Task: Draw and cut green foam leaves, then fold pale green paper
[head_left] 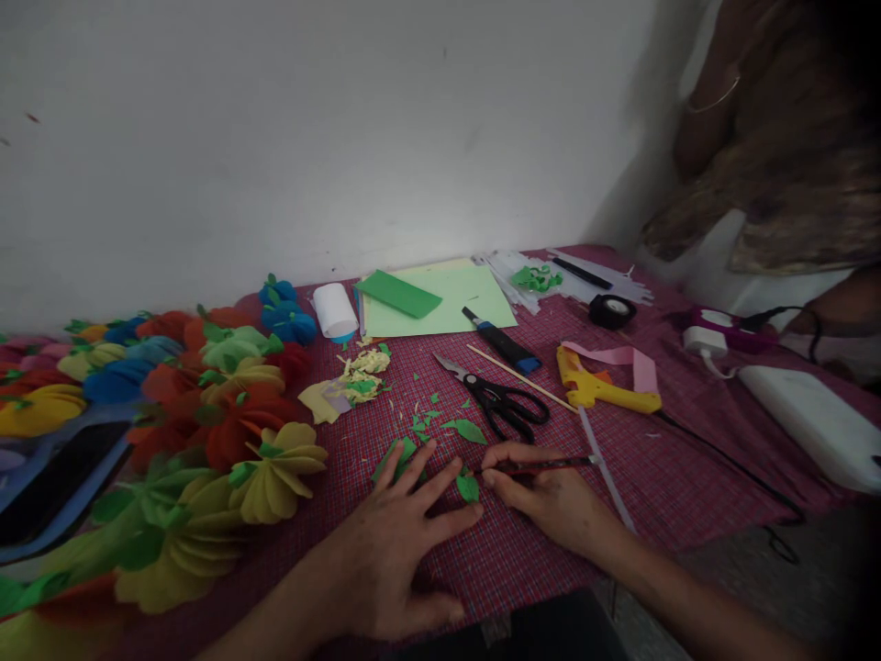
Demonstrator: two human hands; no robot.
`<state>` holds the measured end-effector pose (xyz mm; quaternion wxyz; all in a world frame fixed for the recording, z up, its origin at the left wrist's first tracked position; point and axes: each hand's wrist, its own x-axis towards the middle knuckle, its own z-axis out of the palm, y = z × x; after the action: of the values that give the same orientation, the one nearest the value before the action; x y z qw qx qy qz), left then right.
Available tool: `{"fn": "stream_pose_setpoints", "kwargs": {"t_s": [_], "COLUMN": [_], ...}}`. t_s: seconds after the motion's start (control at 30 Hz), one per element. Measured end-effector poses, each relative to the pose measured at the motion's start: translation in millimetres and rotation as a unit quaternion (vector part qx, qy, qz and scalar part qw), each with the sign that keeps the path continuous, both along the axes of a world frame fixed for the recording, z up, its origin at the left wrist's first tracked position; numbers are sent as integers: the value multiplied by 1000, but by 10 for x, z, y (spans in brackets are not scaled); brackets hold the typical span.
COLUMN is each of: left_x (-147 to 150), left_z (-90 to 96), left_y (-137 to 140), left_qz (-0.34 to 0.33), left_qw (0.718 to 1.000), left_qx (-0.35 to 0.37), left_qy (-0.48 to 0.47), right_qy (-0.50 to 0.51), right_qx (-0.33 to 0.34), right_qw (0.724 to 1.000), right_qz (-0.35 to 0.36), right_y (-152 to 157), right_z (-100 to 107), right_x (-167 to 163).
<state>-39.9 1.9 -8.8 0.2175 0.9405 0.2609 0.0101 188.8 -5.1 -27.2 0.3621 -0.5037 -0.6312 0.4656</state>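
Observation:
My left hand (403, 542) lies palm down on the checked cloth, its fingers spread. The fingertips rest beside a small green paper leaf (468, 487) and partly over another green paper piece (399, 456). My right hand (543, 500) is closed on a slim dark pencil (561, 464), whose tip points left at the small leaf. Another cut leaf (470, 431) and green scraps (421, 424) lie just beyond. Black-handled scissors (506, 399) lie partly open past my right hand.
Colourful paper pumpkins (227, 404) crowd the left beside a phone (61, 477). Behind are a green strip (399, 293), pale sheets (454, 308), a cutter (506, 344) and a stick (516, 375). A yellow glue gun (606, 390), tape measure (611, 311) and white box (812, 427) occupy the right. A person (771, 165) stands there.

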Motion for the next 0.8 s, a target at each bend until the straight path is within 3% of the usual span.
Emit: {"fn": "stream_pose_setpoints", "kwargs": {"t_s": [0.3,0.53,0.7,0.8], "left_x": [0,-16,10,41], "left_z": [6,73,196,245], "left_y": [-5,-11,-8,-69], "left_qz": [-3,-3,110,169], "left_qw": [1000,999,974,962], "left_qx": [5,45,169,191], "left_qy": [20,-25,-106,-92], "right_qy": [4,75,103,124], "right_qx": [-3,69,92,92], "right_qw": [1000,982,976,974], "right_qz": [2,-156,-168,-168], "right_y": [-4,-44,-58,-128], "right_z": [-10,-9,10,55], "right_x": [37,99,94,133]}}
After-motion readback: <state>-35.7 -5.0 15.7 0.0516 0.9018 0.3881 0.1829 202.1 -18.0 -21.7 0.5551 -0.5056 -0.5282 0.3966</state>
